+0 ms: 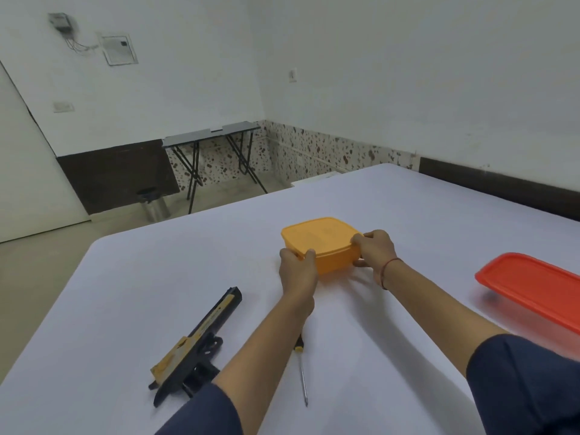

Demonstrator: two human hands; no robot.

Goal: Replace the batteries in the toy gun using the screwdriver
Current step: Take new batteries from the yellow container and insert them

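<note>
A black and yellow toy gun (196,345) lies on the white table (157,277), near its front left. To its right lies a screwdriver (303,372), tip toward me, its handle partly hidden under my left forearm. In the middle of the table stands a lidded orange box (320,238). My left hand (297,270) grips its near left corner, fingers curled on the lid's edge. My right hand (375,249) grips its right corner, thumb below and fingers on top. No batteries are in sight.
A red lidded container (533,285) sits at the table's right edge. Beyond the table's far edge stand a folding side table (213,135) against the wall and a metal bin (152,204) on the floor.
</note>
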